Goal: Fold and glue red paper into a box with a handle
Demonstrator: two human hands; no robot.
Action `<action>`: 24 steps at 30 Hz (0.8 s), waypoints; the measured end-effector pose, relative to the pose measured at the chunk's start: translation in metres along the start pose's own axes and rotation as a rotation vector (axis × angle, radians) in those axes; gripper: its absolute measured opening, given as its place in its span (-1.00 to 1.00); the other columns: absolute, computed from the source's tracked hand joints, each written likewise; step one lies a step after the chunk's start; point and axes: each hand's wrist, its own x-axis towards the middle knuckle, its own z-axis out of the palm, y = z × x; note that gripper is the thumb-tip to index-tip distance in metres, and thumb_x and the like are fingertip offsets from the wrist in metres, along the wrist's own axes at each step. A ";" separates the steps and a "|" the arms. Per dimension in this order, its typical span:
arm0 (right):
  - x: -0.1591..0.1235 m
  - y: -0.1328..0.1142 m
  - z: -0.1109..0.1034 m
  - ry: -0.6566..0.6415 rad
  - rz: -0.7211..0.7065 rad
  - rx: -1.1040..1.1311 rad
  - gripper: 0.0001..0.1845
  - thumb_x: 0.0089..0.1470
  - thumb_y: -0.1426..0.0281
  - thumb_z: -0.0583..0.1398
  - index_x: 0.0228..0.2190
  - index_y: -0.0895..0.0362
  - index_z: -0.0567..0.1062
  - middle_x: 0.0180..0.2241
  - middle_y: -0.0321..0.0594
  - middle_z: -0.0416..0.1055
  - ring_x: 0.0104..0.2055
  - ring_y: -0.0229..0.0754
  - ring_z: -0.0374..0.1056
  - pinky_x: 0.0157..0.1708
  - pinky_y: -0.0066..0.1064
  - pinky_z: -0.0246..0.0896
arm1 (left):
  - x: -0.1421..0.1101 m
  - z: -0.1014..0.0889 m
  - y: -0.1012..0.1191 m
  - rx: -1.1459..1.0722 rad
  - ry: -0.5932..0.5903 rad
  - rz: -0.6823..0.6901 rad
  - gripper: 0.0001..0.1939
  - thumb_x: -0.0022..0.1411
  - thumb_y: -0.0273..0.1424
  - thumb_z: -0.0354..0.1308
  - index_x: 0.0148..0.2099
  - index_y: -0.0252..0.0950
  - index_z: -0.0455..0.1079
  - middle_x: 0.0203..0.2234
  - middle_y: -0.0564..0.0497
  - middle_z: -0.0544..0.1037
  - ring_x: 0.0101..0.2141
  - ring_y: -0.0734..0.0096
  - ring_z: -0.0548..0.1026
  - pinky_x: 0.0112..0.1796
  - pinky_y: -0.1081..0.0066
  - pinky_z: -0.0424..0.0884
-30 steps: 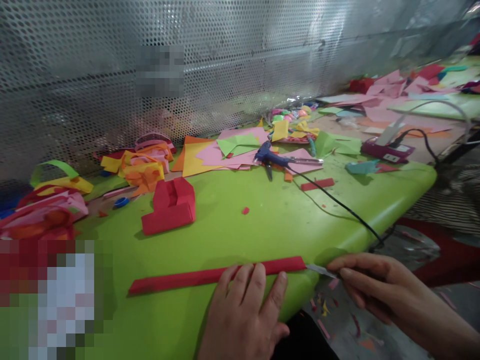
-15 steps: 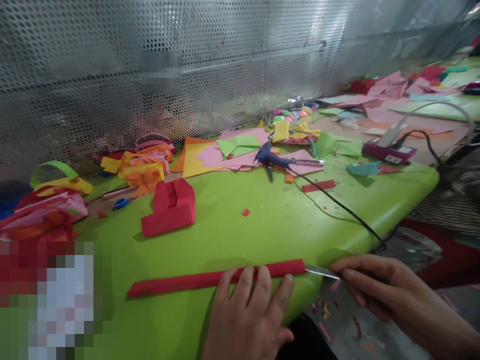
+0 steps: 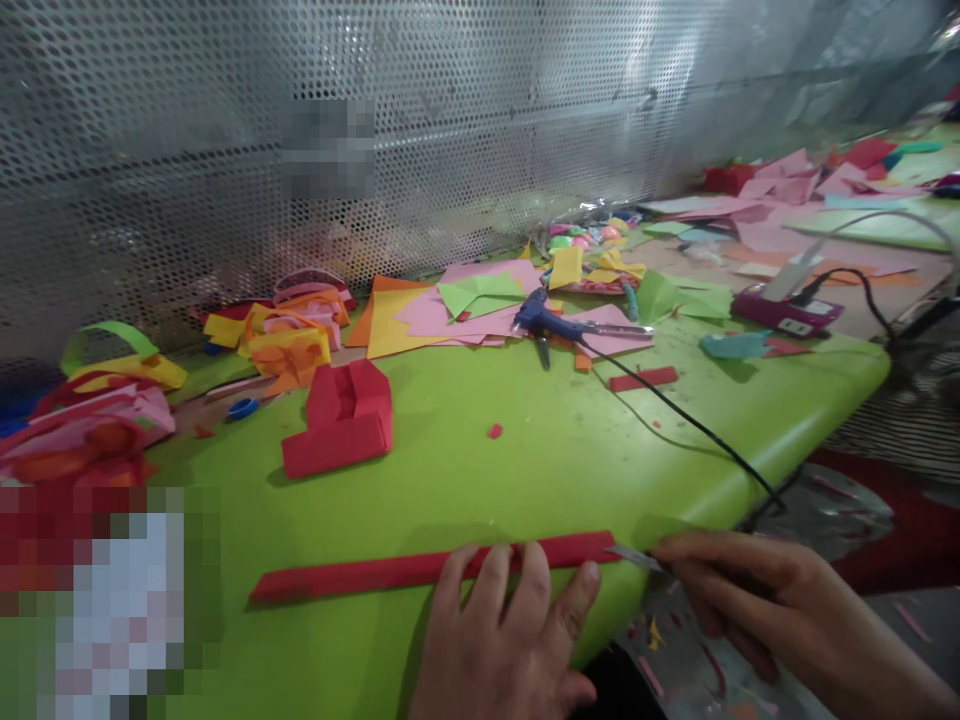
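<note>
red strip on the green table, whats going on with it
A person's left hand presses the long folded red strip flat on the green table. The right hand holds a thin blade between its fingertips, with the tip at the strip's right end. Further back, a folded red piece sits to the left, and a blue glue gun lies by loose colored paper.

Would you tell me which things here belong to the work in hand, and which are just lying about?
In use:
- red strip, under the left hand's fingers
- blade, in the right hand

Lying about:
- glue gun
- folded red paper
- pink sheets
- purple socket box
</note>
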 end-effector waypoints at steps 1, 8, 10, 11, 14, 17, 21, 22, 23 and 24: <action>-0.001 0.002 0.002 -0.002 -0.002 -0.002 -0.62 -0.09 0.07 0.29 -0.29 0.05 0.63 -0.69 -0.35 0.32 -0.75 -0.40 0.11 -0.77 -0.57 0.02 | 0.001 0.000 0.000 0.000 0.000 -0.004 -0.24 0.10 0.16 0.11 0.27 -0.01 0.18 -0.05 0.03 0.48 -0.13 0.17 0.36 -0.12 0.10 0.30; -0.012 -0.008 0.022 0.167 0.031 0.035 -0.63 -0.11 0.08 0.28 -0.32 0.04 0.64 -0.74 -0.36 0.29 -0.78 -0.41 0.08 -0.77 -0.57 -0.06 | 0.004 0.001 0.001 -0.014 0.049 -0.025 -0.25 0.03 0.17 0.18 0.22 0.01 0.25 -0.08 0.06 0.51 -0.17 0.20 0.36 -0.16 0.15 0.26; -0.015 -0.014 0.025 0.189 0.038 0.042 -0.64 -0.14 0.08 0.28 -0.34 0.03 0.64 -0.74 -0.36 0.30 -0.77 -0.41 0.07 -0.77 -0.56 -0.06 | 0.005 0.001 0.001 -0.021 0.068 -0.032 -0.27 0.03 0.15 0.19 0.20 0.01 0.27 -0.09 0.07 0.51 -0.18 0.20 0.36 -0.16 0.16 0.25; -0.016 -0.016 0.025 0.186 0.043 0.046 -0.64 -0.16 0.08 0.29 -0.35 0.03 0.64 -0.75 -0.35 0.29 -0.77 -0.41 0.06 -0.77 -0.56 -0.08 | 0.005 0.001 0.001 -0.024 0.078 -0.041 -0.29 0.03 0.15 0.20 0.19 0.02 0.28 -0.09 0.07 0.51 -0.18 0.20 0.37 -0.16 0.16 0.24; -0.017 -0.019 0.022 0.165 0.065 0.057 -0.65 -0.18 0.09 0.30 -0.36 0.02 0.65 -0.75 -0.35 0.29 -0.76 -0.42 0.04 -0.76 -0.57 -0.12 | 0.005 0.002 0.002 -0.038 0.084 -0.049 -0.29 0.02 0.14 0.21 0.19 0.03 0.29 -0.11 0.07 0.52 -0.19 0.21 0.37 -0.16 0.16 0.25; -0.018 -0.020 0.019 0.149 0.070 0.060 -0.66 -0.18 0.09 0.31 -0.38 0.02 0.65 -0.75 -0.34 0.29 -0.76 -0.44 0.02 -0.75 -0.57 -0.14 | 0.005 0.002 0.002 -0.052 0.052 -0.050 -0.22 -0.02 0.15 0.24 0.21 0.02 0.26 -0.12 0.06 0.52 -0.22 0.21 0.38 -0.18 0.17 0.27; -0.015 -0.014 0.018 0.109 0.081 0.049 -0.62 -0.14 0.07 0.30 -0.31 0.03 0.64 -0.73 -0.35 0.29 -0.76 -0.44 0.03 -0.75 -0.57 -0.09 | 0.005 0.001 0.002 -0.072 0.022 -0.054 -0.20 -0.02 0.13 0.25 0.24 0.00 0.22 -0.13 0.04 0.51 -0.22 0.21 0.39 -0.18 0.16 0.32; -0.014 -0.011 0.018 0.079 0.080 0.046 -0.59 -0.11 0.05 0.29 -0.28 0.04 0.64 -0.73 -0.35 0.29 -0.76 -0.43 0.05 -0.75 -0.57 -0.07 | 0.005 0.000 0.002 -0.076 0.018 -0.054 -0.21 -0.01 0.12 0.25 0.24 0.00 0.22 -0.12 0.04 0.50 -0.21 0.20 0.39 -0.17 0.16 0.33; -0.013 -0.007 0.017 0.049 0.074 0.044 -0.56 -0.08 0.02 0.27 -0.25 0.04 0.63 -0.72 -0.35 0.29 -0.76 -0.42 0.07 -0.76 -0.56 -0.04 | 0.005 -0.001 0.002 -0.077 0.011 -0.056 -0.22 0.00 0.12 0.25 0.24 0.00 0.23 -0.11 0.03 0.50 -0.21 0.20 0.39 -0.17 0.15 0.33; -0.012 -0.004 0.016 0.022 0.065 0.039 -0.53 -0.05 0.00 0.25 -0.22 0.04 0.62 -0.71 -0.35 0.29 -0.76 -0.40 0.09 -0.76 -0.55 -0.01 | 0.005 -0.002 0.002 -0.078 0.004 -0.056 -0.23 0.01 0.11 0.25 0.23 0.00 0.23 -0.10 0.03 0.50 -0.20 0.20 0.39 -0.16 0.15 0.33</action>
